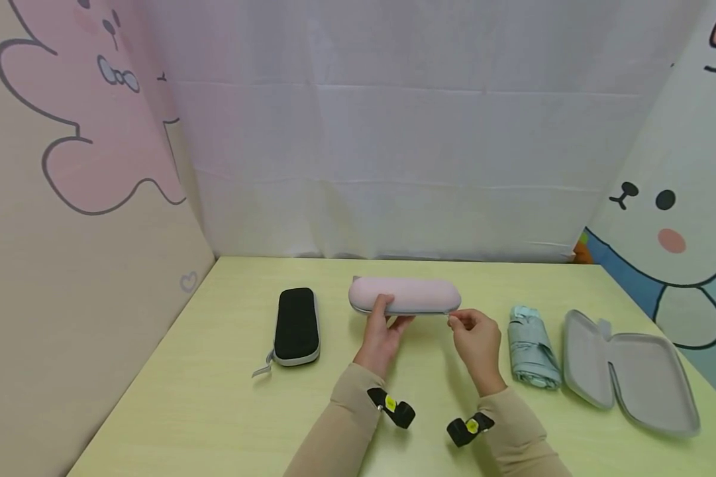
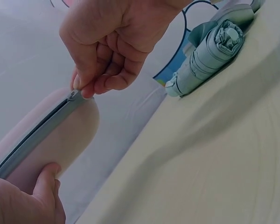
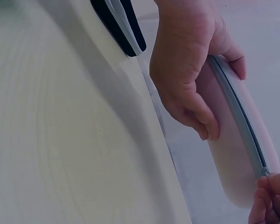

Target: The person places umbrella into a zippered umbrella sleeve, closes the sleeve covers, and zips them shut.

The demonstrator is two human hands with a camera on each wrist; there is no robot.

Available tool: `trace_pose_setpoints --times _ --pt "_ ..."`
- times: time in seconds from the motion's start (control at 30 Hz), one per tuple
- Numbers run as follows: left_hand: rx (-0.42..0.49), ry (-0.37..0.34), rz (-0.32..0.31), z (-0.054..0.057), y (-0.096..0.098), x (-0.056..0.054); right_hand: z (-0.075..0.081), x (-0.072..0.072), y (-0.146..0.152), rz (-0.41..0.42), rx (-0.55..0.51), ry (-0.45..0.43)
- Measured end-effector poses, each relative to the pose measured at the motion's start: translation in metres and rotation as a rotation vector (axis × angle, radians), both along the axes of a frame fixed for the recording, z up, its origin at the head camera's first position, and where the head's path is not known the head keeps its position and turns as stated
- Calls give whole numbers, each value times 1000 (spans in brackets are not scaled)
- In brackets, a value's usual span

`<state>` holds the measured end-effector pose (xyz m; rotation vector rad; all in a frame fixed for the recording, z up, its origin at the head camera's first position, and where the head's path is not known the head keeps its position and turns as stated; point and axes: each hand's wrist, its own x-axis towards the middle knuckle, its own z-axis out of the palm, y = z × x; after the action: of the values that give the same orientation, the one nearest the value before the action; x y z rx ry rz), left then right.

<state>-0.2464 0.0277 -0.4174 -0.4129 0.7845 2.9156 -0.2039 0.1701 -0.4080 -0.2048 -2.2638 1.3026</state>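
A long, rounded pink zip case (image 1: 414, 291) is held up over the table by my left hand (image 1: 379, 341), thumb on the near side and fingers underneath. At the case's right end, the thumb and forefinger of my right hand (image 1: 477, 341) pinch the zipper pull (image 2: 73, 94). The left wrist view shows the grey zip band (image 2: 35, 133) with a dark line running along it away from the pull. In the right wrist view, the left hand's fingers (image 3: 200, 116) wrap around the pink shell, and the right fingertips (image 3: 266, 184) are right at the zipper's end.
Left of the hands lies a black zip case (image 1: 296, 324) with a grey edge and strap. On the right are a folded light-green umbrella (image 1: 533, 348) and an opened grey two-part case (image 1: 652, 377). A white curtain (image 1: 393, 146) hangs behind the table (image 1: 214, 411).
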Motion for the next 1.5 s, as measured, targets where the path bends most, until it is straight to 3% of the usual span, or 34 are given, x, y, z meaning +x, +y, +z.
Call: trace_pose_setpoints --times 0.17,0.3,0.5,0.73,0.87,1.03,1.13,1.33,1.5 --pt "21 -3 -14 -1 -1 1 0 1 -2 11 -7 -4" --pt "31 -18 -64 -7 -6 0 0 1 -1 8 -2 -12" --pt "-35 -62 -154 -10 -17 -1 1 -1 5 -25 -2 3" --pt "-17 -129 -135 -8 -24 -6 0 -3 12 -28 -13 8" --pt "-38 -100 -180 -8 -26 -8 -6 -5 18 -53 -62 -19" --pt "-132 -29 -289 -8 -30 -7 -8 -4 24 -68 -80 -42" --pt "-192 -29 -331 -8 -32 -5 -7 -5 26 -77 -69 -47" --pt "-310 -94 -297 -9 -30 -7 -3 -5 26 -86 -78 -63" --pt "-313 -110 -228 -8 -26 -6 -3 -5 23 -93 -77 -54"
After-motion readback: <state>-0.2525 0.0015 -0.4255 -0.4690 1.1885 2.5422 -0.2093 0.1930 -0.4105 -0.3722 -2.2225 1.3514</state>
